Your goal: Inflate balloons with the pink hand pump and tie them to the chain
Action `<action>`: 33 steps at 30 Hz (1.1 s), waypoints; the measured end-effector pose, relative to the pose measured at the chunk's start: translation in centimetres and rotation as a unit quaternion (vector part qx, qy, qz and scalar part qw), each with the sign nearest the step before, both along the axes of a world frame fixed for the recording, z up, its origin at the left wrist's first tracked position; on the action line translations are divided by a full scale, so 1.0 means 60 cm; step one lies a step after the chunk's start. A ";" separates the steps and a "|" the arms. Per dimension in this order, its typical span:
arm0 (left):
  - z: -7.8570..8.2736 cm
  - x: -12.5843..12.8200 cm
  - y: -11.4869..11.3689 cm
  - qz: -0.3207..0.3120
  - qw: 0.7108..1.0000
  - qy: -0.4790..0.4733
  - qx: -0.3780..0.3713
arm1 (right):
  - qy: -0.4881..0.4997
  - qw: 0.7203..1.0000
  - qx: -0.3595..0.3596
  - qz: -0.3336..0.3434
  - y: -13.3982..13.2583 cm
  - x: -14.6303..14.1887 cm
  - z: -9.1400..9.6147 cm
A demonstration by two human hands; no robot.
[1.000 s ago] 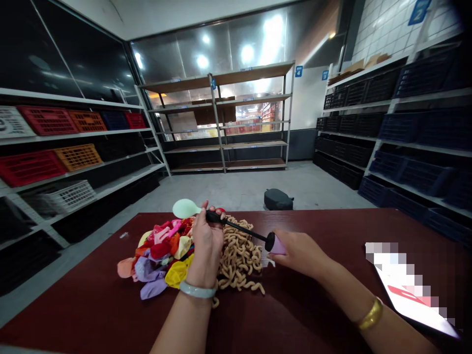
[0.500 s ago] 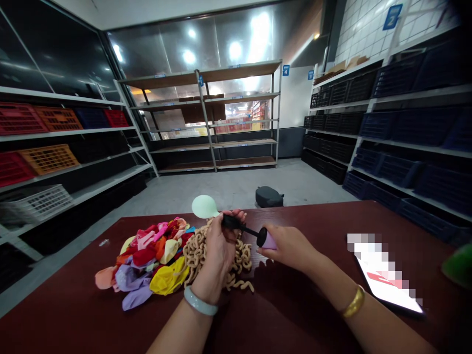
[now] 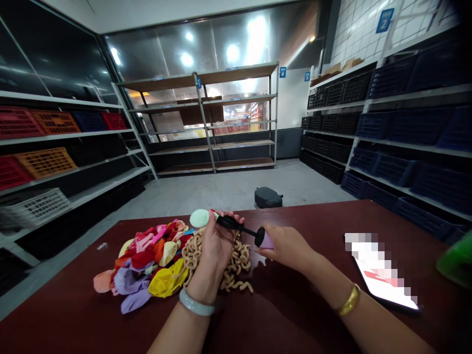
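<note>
A pale green balloon (image 3: 201, 218), slightly filled, sits at the nozzle end of a hand balloon pump (image 3: 230, 222) with black parts and a purple barrel. My left hand (image 3: 216, 241) holds the pump's black nozzle end, the thumb at the balloon's neck and the fingers curled behind. Around the purple barrel, my right hand (image 3: 285, 246) is closed; a black rod shows between the two hands. Beneath and behind my left hand lies a heap of tan, twisted, curly pieces (image 3: 191, 250). Left of that heap is a pile of uninflated balloons (image 3: 147, 258) in many colours.
On the dark red table (image 3: 295, 324), a phone (image 3: 387, 285) with a lit screen lies at right, near a blurred green object (image 3: 457, 260). A dark grey bag (image 3: 268, 197) rests on the floor beyond. Shelves with crates (image 3: 47, 162) line both sides.
The balloon has tipped lower and looks a bit smaller or flatter. My left thumb has moved up to its neck. My right hand stays on the purple barrel.
</note>
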State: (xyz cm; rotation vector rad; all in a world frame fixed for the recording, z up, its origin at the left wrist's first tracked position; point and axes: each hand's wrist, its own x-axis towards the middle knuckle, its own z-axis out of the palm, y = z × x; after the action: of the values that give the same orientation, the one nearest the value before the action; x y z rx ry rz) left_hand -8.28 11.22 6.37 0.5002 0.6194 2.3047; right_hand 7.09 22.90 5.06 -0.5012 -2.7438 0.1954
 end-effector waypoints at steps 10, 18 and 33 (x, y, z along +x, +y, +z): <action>0.006 -0.007 0.006 0.086 0.996 0.030 0.003 | 0.003 1.000 -0.019 0.019 -0.017 -0.001 0.001; 0.035 -0.088 -0.037 0.181 0.982 0.007 0.046 | -0.019 0.999 -0.015 0.032 -0.001 0.004 0.003; -0.021 0.043 0.017 -0.001 0.990 0.090 -0.109 | 0.002 1.000 -0.003 0.024 -0.009 0.011 0.014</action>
State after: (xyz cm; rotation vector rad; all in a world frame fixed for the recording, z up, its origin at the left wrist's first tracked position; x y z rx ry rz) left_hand -5.70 12.23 5.11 0.6068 0.9474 2.1712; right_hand 7.74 22.34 5.92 -0.4347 -2.7534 0.2157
